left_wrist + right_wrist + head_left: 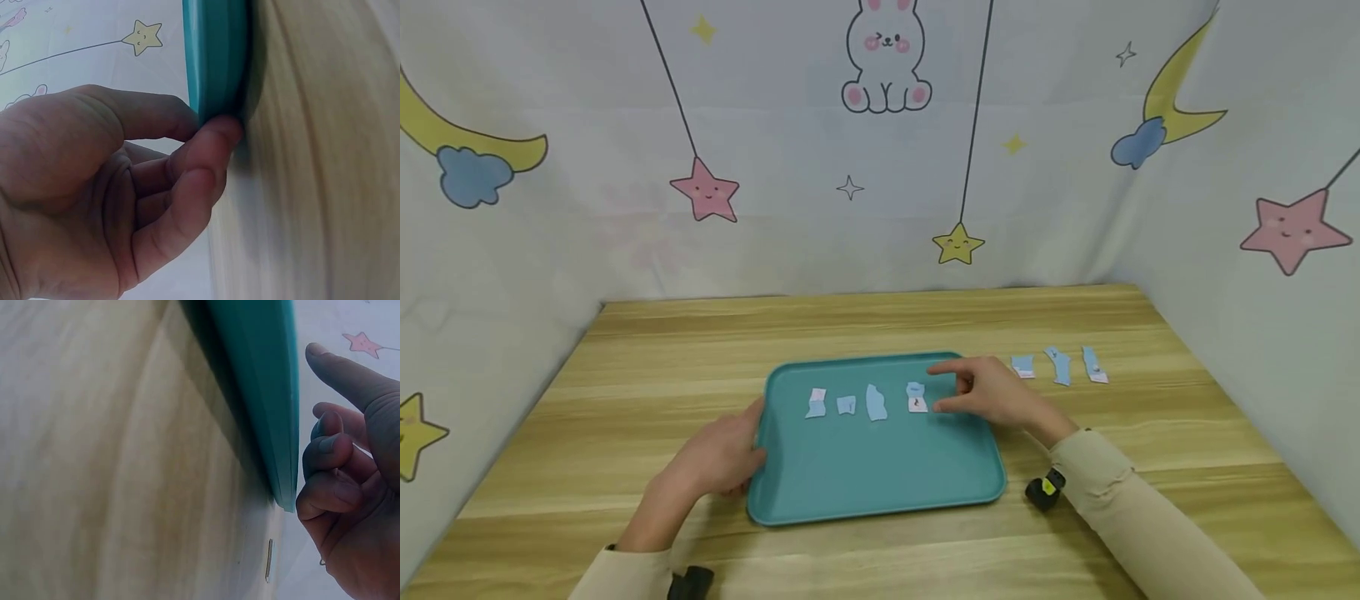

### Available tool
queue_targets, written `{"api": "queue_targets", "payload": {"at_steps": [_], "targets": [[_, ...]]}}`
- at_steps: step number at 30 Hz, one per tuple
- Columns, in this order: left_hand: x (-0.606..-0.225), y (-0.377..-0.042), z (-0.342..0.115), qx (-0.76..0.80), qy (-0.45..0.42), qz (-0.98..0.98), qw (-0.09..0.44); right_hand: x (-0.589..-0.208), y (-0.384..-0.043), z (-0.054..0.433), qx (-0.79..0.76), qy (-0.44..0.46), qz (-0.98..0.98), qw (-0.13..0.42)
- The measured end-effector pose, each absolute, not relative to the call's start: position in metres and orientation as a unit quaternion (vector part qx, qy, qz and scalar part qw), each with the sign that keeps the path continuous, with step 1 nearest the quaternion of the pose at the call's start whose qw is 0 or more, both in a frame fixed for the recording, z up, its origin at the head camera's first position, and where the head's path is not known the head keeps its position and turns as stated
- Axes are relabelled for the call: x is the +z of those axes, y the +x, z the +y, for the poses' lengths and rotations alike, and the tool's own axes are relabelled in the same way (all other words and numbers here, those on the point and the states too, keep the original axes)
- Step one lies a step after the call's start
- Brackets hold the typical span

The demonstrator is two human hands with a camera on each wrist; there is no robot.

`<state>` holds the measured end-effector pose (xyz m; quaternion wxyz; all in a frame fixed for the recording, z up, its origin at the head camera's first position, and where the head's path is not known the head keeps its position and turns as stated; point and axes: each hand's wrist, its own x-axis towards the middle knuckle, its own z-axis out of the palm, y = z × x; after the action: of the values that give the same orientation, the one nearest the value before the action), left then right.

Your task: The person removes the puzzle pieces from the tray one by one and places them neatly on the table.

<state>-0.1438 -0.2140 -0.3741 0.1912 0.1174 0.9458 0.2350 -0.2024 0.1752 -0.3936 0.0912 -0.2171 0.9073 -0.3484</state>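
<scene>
- The left hand [722, 450] grasps the left rim of the teal tray [880, 471]; the left wrist view shows the rim pinched between thumb and fingers at the tray's edge.
- The right hand [994, 392] is released: its thumb and index finger are spread apart with nothing between them, while the other fingers bend toward the palm.
- That hand reaches over the tray's right side, near its far corner.
- The fourth paper piece [917, 403], blue and pale pink with a small dark mark, lies flat on the tray just left of the right hand's fingertips; whether the thumb touches it I cannot tell.
- Left of it, in the same row across the tray's far half, lie the tall blue piece [876, 404], the small blue piece [846, 405] and the leftmost piece [816, 405], all apart from one another.
- Three loose pieces [1058, 367] lie on the wooden table [865, 562], right of the tray and beyond the right forearm.
</scene>
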Motion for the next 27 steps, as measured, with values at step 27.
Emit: {"api": "queue_targets", "payload": {"at_steps": [27], "targets": [[-0.375,-0.146,-0.220,0.234,0.097,0.943,0.214,-0.396,-0.206,0.149,-0.262,-0.236,0.931,0.099]]}}
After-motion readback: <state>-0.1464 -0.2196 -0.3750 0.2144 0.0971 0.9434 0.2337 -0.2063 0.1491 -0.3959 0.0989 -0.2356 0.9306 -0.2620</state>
